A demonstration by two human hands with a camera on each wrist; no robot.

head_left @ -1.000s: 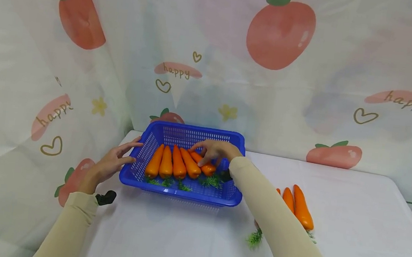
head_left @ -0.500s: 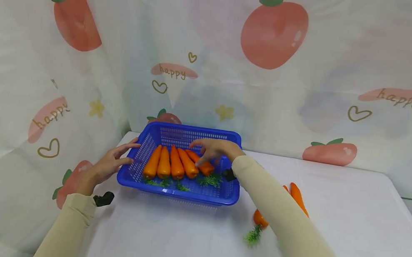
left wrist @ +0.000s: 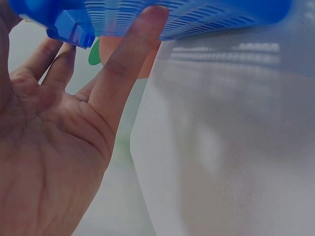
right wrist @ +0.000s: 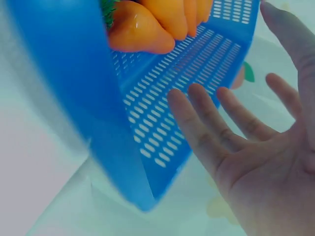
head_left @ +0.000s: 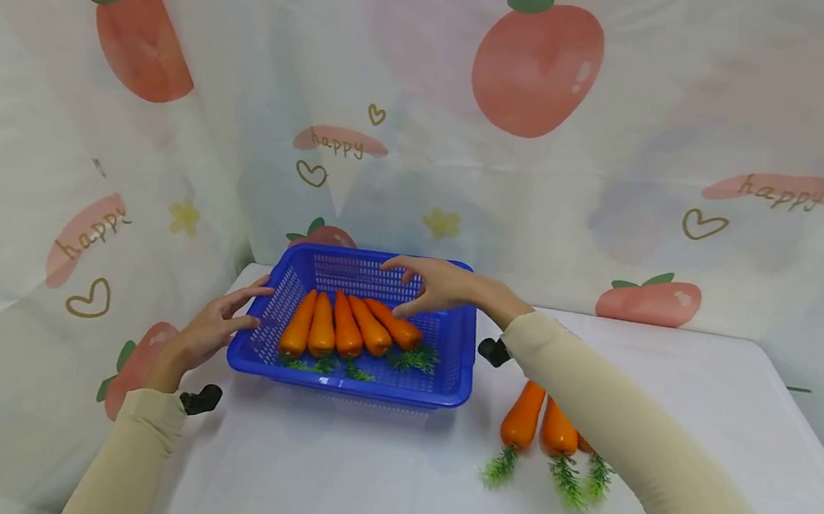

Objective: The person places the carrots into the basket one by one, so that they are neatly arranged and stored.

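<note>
Basket holds five carrots; left hand touches rim.

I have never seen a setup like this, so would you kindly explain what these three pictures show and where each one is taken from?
No machine here: a person works with bare hands, wearing three cameras. The head view looks down on a white-covered table. The other two views come from cameras on each wrist. A blue perforated plastic basket holds five orange toy carrots; more orange carrots lie on the table to its right. The left hand touches the basket's left wall with straight fingers. The right hand hovers open above the basket, holding nothing.
</note>
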